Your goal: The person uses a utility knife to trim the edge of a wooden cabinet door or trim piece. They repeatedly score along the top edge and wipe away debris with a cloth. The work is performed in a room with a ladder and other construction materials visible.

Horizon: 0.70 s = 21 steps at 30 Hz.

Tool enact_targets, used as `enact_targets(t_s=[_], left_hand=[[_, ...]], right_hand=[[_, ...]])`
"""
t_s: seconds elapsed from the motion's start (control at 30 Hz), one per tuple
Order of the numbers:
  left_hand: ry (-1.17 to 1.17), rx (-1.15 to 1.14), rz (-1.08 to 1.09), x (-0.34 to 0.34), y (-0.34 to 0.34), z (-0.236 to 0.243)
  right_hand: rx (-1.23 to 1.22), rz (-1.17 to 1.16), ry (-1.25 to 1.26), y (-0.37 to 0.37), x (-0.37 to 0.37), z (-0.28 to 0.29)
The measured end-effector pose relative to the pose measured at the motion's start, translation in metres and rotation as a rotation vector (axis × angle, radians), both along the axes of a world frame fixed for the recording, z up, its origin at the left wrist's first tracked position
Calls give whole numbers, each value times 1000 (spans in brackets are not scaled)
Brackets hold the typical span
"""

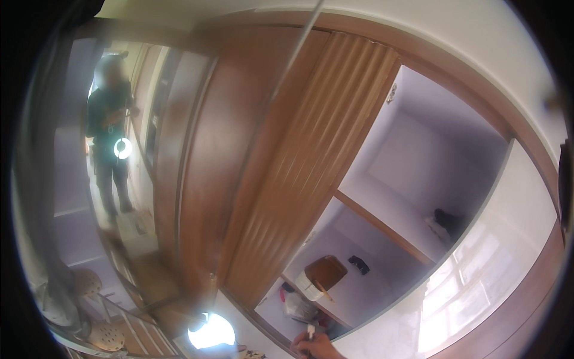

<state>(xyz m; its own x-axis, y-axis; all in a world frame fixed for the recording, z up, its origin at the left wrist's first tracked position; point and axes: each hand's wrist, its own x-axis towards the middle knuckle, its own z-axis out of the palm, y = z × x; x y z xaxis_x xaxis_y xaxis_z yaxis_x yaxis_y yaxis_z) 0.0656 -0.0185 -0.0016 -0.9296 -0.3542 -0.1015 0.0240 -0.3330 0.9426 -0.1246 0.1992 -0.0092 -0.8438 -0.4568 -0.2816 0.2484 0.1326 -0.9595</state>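
Note:
At the lower edge, right of centre, my right hand point(317, 347) shows only in part, its fingers closed around a slim object with a pale, squarish tip point(311, 331). Most of that object is hidden in the fingers, so its kind does not show. Just beyond the hand is an open cabinet point(342, 197) with lilac-white compartments. Closest to my fingers, its low compartment holds a clear plastic bag point(298, 306) and some dark items. On the shelf above sits a white tub with a brown lid point(326, 270), beside a small black object point(359, 265). My left hand is out of sight.
A glossy white door point(490, 263) swings out on the right. Left of the cabinet stand a fluted brown panel point(311, 143) and a smooth brown one point(221, 119). A glaring lamp point(212, 332) is low down. Perforated clogs point(107, 337) sit lower left; a person point(110, 119) appears upper left.

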Motion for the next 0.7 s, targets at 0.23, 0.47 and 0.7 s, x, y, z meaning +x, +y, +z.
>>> enact_targets(t_s=[0.23,0.47,0.7], left_hand=[[11,-124,-39,6,-8,-17],[203,-143,-90,-25,1,-21],[122,-293,-213,-38,-12,-36]], right_hand=[[153,289,142,-27,23,1],[218,477,301,-59,28,21],[274,399,378,-61,24,5]])
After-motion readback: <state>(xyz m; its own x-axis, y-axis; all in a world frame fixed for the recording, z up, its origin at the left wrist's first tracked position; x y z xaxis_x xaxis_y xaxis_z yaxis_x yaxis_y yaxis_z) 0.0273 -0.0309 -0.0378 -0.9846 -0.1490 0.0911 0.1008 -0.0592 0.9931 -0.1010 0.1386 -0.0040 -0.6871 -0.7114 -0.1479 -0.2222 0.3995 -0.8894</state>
